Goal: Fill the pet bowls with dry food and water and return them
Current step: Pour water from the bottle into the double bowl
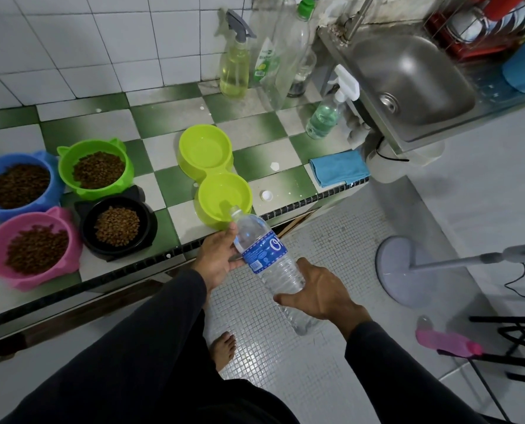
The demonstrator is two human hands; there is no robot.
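A clear water bottle (267, 264) with a blue label is tilted, its open mouth over the near cup of a lime-green double bowl (215, 175). My left hand (218, 258) grips the bottle near its neck and my right hand (319, 296) holds its lower end. Both cups of the double bowl hold some water. On the left of the checkered counter (163, 123), dry food fills a blue bowl (19, 185), a green bowl (97, 169), a pink bowl (34, 249) and a black bowl (117, 228).
The white bottle cap (267, 195) lies beside the double bowl, with a folded blue cloth (339, 168) to its right. Spray bottles (235, 65) and tall bottles stand by the wall. A steel sink (408, 78) is at the right, a fan base (408, 267) on the floor.
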